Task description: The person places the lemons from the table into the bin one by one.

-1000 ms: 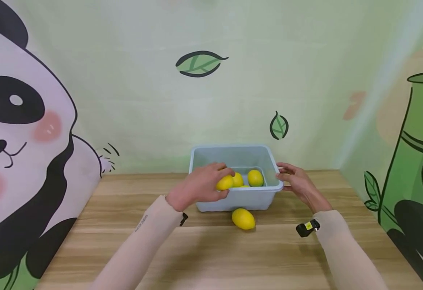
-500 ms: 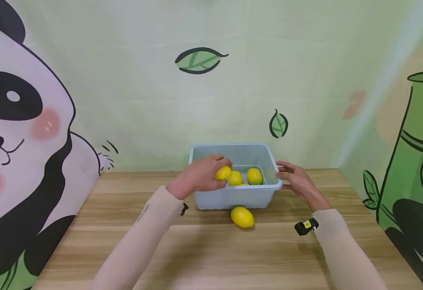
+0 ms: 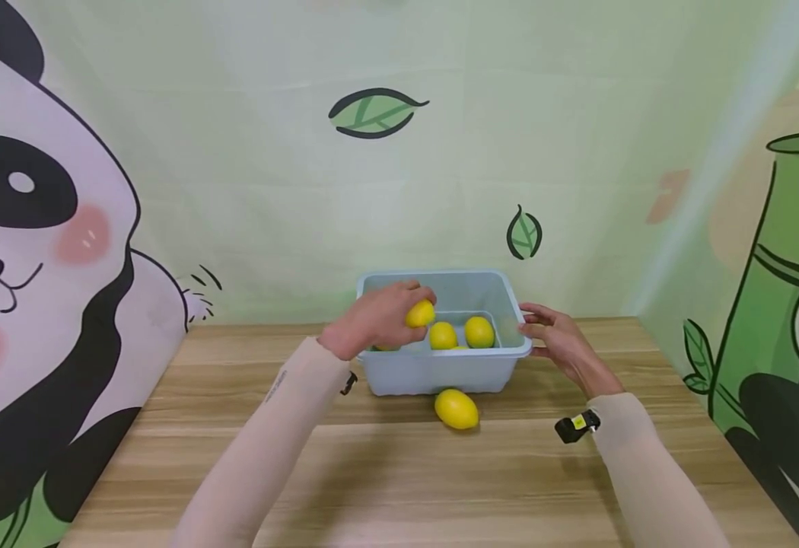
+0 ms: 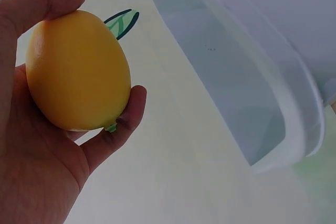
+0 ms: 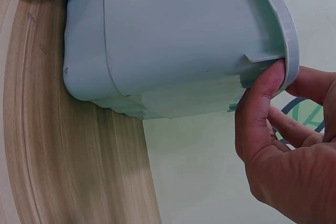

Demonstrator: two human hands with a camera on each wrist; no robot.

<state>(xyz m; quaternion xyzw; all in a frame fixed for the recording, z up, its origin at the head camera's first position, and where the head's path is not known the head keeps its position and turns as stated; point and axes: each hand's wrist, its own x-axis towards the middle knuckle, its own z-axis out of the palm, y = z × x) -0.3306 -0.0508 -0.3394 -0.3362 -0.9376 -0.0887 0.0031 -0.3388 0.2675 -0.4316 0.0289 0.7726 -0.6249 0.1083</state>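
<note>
My left hand (image 3: 382, 313) holds a yellow lemon (image 3: 421, 313) over the left part of a light blue plastic bin (image 3: 440, 373). In the left wrist view, thumb and fingers curl around this lemon (image 4: 79, 72), and a small green stem end shows at its lower tip. My right hand (image 3: 564, 342) grips the bin's right side; up close in the right wrist view, that hand (image 5: 289, 150) pinches the rim between thumb and fingers. Inside the bin lie a lemon (image 3: 443, 336) near the middle and another lemon (image 3: 479, 332) towards the right, with more yellow partly hidden behind the front rim.
One lemon (image 3: 456, 409) lies on the wooden table (image 3: 399, 479) just in front of the bin. Close behind the bin rises a pale green backdrop (image 3: 262, 190) printed with leaves. A painted panda is at the left and bamboo at the right.
My left hand has lifted its lemon slightly, up from the front rim and apart from the lemon beside it. The right hand keeps its grip on the bin.
</note>
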